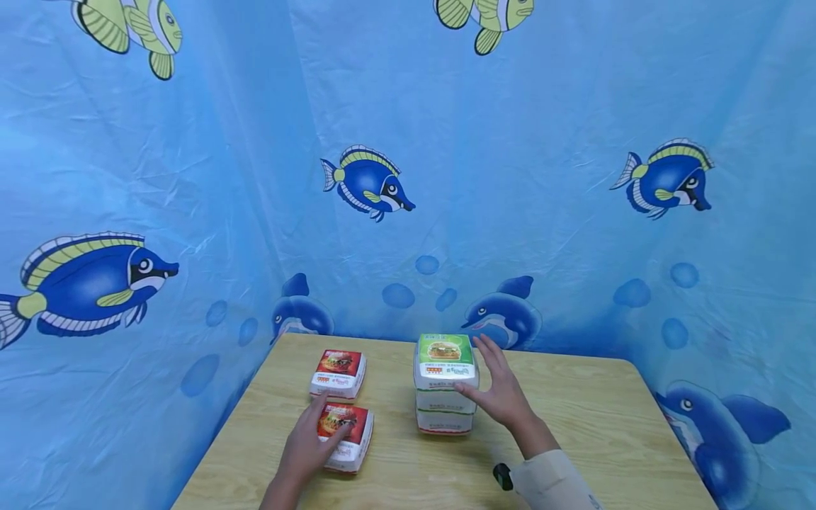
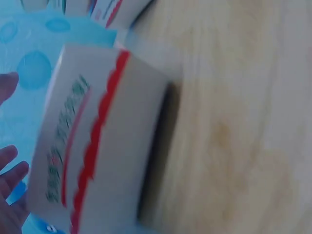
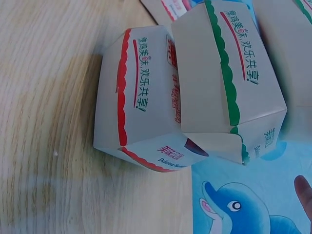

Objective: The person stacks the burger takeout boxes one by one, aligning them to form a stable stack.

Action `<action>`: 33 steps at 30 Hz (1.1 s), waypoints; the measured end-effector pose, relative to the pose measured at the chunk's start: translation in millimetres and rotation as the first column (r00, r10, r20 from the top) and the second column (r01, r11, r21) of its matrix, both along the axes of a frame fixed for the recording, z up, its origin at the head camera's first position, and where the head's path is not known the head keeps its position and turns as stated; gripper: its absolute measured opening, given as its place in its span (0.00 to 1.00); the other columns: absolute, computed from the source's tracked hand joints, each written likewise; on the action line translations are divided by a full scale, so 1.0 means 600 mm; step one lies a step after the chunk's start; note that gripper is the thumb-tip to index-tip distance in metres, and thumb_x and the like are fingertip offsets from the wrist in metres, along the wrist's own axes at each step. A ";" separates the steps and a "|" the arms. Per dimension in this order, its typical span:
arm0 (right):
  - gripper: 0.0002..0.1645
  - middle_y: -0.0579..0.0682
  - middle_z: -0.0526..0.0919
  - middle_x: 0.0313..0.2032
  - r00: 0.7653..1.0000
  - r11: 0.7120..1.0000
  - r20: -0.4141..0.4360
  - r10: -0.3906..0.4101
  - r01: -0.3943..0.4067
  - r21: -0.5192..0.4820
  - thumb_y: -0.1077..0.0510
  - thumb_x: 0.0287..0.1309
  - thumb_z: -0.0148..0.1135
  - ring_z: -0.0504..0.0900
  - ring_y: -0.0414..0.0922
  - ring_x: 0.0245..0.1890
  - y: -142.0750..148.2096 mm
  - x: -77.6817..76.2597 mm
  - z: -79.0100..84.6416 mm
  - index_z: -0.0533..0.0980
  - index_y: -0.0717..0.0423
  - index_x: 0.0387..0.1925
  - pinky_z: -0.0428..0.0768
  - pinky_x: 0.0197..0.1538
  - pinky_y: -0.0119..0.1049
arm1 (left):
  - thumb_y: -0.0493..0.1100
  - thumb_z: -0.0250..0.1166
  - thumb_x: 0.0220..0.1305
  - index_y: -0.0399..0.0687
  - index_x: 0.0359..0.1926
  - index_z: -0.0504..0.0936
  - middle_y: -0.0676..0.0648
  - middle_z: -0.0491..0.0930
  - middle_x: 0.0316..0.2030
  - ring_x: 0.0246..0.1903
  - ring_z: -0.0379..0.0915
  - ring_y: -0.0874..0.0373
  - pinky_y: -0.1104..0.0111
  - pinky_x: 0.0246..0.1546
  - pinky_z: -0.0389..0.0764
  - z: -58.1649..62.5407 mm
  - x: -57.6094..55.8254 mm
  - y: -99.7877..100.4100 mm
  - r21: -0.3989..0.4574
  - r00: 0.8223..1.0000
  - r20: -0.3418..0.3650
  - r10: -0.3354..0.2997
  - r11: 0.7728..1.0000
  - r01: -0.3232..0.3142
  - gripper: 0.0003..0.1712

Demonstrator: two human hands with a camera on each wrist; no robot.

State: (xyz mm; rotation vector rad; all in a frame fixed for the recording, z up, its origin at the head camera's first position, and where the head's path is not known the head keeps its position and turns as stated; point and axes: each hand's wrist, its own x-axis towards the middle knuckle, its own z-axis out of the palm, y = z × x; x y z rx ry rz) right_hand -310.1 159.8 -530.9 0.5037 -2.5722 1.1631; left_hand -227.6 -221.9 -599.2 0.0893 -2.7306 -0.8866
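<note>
Three white paper burger boxes stand stacked near the middle of the table. The top box (image 1: 446,354) has a green lid with a burger picture; the middle box (image 3: 219,73) has green scalloped trim, and the bottom box (image 3: 141,92) red. My right hand (image 1: 503,397) is spread around the stack's right side, thumb near the front and fingers by the back corner. To the left, my left hand (image 1: 308,443) reaches over the nearer red-lidded burger box (image 1: 350,453), thumb and fingers spread apart. The left wrist view shows that hand's fingers (image 2: 12,178) beside the box.
Behind the nearer box sits another red-lidded burger box (image 1: 338,372). All stand on a light wooden table (image 1: 593,425). A blue curtain (image 1: 542,227) printed with fish and dolphins hangs around the table's back and sides.
</note>
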 end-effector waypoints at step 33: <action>0.59 0.50 0.49 0.75 1.000 1.000 -0.001 0.026 -0.026 0.014 0.27 0.47 0.67 0.54 0.61 0.70 -0.001 -0.003 0.008 0.54 0.42 0.75 0.65 0.56 0.70 | 0.72 0.65 0.52 0.47 0.74 0.56 0.37 0.48 0.74 0.71 0.42 0.37 0.36 0.61 0.55 -0.049 0.016 0.055 -0.093 0.991 -0.057 -0.120 0.989 0.114 0.57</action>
